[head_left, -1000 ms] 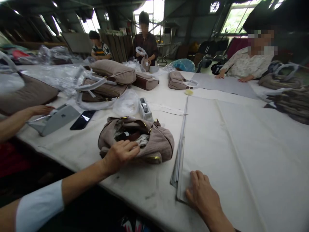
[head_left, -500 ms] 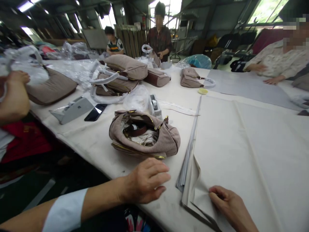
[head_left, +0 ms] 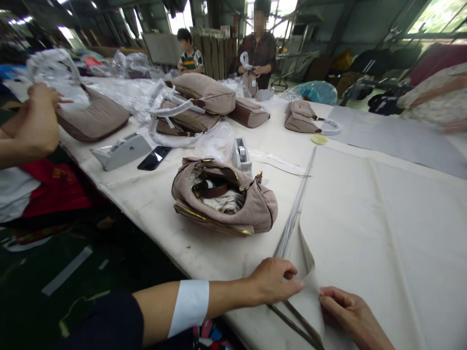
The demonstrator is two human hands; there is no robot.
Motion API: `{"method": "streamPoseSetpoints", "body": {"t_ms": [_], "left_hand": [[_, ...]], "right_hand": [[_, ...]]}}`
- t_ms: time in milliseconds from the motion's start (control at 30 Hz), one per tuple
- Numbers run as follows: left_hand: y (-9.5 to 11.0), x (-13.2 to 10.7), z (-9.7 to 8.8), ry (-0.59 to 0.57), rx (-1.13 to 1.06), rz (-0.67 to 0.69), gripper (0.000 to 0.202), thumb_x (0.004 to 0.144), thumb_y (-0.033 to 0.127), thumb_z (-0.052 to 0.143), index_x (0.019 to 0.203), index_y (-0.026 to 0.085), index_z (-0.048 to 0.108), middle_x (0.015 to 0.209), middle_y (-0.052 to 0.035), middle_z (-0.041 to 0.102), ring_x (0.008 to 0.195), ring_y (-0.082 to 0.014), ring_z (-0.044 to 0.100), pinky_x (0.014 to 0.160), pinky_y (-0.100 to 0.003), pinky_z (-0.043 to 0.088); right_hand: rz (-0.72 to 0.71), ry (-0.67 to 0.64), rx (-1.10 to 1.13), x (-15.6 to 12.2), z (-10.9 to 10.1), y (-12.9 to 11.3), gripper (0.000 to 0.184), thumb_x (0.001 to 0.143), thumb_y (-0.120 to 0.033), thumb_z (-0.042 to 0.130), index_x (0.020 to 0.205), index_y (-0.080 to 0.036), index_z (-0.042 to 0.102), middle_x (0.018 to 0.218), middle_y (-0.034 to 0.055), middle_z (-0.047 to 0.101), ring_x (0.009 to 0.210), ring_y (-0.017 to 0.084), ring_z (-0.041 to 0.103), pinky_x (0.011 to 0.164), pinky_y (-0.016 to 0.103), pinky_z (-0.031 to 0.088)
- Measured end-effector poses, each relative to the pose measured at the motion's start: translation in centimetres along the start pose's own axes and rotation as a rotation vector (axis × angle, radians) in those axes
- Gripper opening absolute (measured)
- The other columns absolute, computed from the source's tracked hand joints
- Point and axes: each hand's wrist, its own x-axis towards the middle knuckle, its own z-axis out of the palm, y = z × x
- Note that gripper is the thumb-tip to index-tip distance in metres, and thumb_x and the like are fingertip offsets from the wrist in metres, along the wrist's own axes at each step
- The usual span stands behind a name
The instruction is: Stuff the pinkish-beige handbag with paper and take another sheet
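Observation:
My right hand pinches the lifted near edge of a large off-white sheet, which lies on top of a stack of similar sheets. That edge curls up into a fold between my two hands. Over the stack's near left corner is my left hand, holding nothing, with thumb and forefinger apart; whether it touches the sheets I cannot tell. A white band wraps my left forearm. Just beyond it stands a taupe corduroy handbag with its gold zip undone, showing crumpled pale stuffing and a brown strap inside.
Behind the handbag are a grey tape dispenser, a phone and another dispenser. Further back lie several taupe bags and clear plastic. A co-worker's hands handle a wrapped bag at left. Other people stand around the table.
My left hand has moved right from in front of the handbag to the sheets' corner. My right hand keeps its pinch, and the sheet's edge is lifted more. The view has shifted slightly left.

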Motion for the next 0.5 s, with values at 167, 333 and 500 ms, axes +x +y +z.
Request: {"method": "streamPoseSetpoints", "body": {"t_ms": [167,333,500], "left_hand": [[-0.2,1.0,1.2,-0.063,-0.175,-0.151,0.022,0.075,0.03,0.056,0.074,0.014,0.071,0.056,0.0037,0.053,0.057,-0.0103,0.049,0.053,-0.019,0.035],[-1.6,-0.5,1.2,-0.036,-0.179,-0.299,0.022,0.071,0.029,0.053,0.07,0.014,0.069,0.051,0.0042,0.049,0.049,-0.0097,0.046,0.048,-0.02,0.033],[-2.2,-1.4,1.7,0.048,0.097,-0.255,0.023,0.067,0.023,0.048,0.069,0.017,0.07,0.061,0.0001,0.063,0.059,-0.0129,0.055,0.052,-0.021,0.035]], "right_hand": [[-0.036,0.019,-0.069,-0.5,0.0,-0.4,0.029,0.061,-0.047,0.059,0.06,-0.018,0.059,0.049,-0.003,0.051,0.046,0.012,0.046,0.047,0.024,0.035],[-0.166,0.11,-0.365,-0.8,-0.1,-1.0,0.03,0.068,-0.047,0.05,0.069,-0.02,0.061,0.056,-0.001,0.058,0.055,0.017,0.055,0.055,0.026,0.042],[-0.271,0.192,-0.623,0.6,2.2,-4.6,0.039,0.076,-0.053,0.041,0.091,-0.021,0.057,0.085,0.0045,0.064,0.07,0.02,0.061,0.064,0.031,0.046]]}}
